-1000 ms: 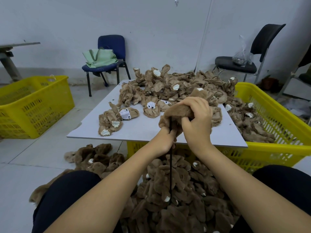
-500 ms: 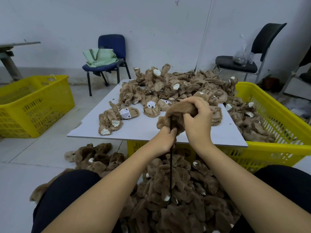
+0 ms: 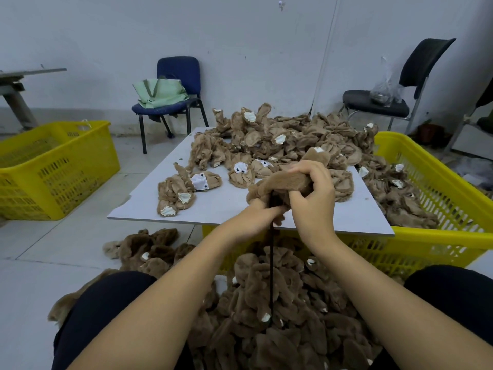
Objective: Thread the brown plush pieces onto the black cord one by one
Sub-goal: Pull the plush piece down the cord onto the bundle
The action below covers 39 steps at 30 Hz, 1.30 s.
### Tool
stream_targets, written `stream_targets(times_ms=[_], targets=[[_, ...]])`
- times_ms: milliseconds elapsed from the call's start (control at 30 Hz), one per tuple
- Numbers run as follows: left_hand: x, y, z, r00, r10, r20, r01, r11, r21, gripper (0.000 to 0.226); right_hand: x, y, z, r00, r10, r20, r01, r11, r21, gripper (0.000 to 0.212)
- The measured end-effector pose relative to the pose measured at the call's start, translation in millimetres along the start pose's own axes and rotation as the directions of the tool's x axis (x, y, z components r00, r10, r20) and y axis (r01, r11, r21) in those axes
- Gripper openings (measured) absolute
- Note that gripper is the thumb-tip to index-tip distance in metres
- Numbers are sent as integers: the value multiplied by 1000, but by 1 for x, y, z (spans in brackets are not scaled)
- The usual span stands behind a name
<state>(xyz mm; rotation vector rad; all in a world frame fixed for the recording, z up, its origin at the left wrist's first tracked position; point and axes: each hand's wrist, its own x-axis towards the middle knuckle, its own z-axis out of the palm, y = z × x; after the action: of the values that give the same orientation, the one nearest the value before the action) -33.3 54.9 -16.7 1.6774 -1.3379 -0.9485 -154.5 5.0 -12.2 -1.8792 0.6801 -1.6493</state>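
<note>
My right hand (image 3: 313, 201) grips a brown plush piece (image 3: 282, 182) above the front edge of the grey board (image 3: 218, 201). Just below it, my left hand (image 3: 253, 217) pinches the black cord (image 3: 271, 273) where it enters the piece. The cord hangs straight down into a heap of threaded brown plush pieces (image 3: 280, 316) between my knees. Loose plush pieces (image 3: 280, 140) are piled on the far half of the board, with a few apart at the left (image 3: 178, 193).
The board lies across a yellow crate (image 3: 440, 236) holding more plush. A second yellow crate (image 3: 53, 166) stands at the left. A blue chair with a green bag (image 3: 170, 92) and a black chair (image 3: 386, 102) stand by the wall. More plush (image 3: 149, 252) lies on the floor.
Both hands stay together on the piece; my right hand has shifted its grip a little and the piece has slid slightly lower along the cord.
</note>
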Motion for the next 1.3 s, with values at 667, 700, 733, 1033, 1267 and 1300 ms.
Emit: stream_targets(times_ms=[667,700,733,1033,1267,1300], targets=[[-23,-5,17,755,374,-539,-403,913,68,37,-33,22,2,872,-456,179,484,859,-167,11],[-24,-7,20,740,375,-559,-399,913,85,38,-35,25,2,873,-452,182,481,861,-167,12],[-24,-9,23,724,374,-580,-395,914,96,38,-37,28,2,878,-443,183,472,866,-167,12],[-27,-14,40,642,285,-712,-405,914,1,34,-48,33,8,930,-304,205,344,918,-197,18],[-30,-7,50,646,215,-733,-407,909,-92,31,-39,37,0,923,-276,268,321,937,-140,24],[-29,-7,50,647,215,-731,-409,908,-95,29,-38,36,0,932,-245,266,282,953,-112,26]])
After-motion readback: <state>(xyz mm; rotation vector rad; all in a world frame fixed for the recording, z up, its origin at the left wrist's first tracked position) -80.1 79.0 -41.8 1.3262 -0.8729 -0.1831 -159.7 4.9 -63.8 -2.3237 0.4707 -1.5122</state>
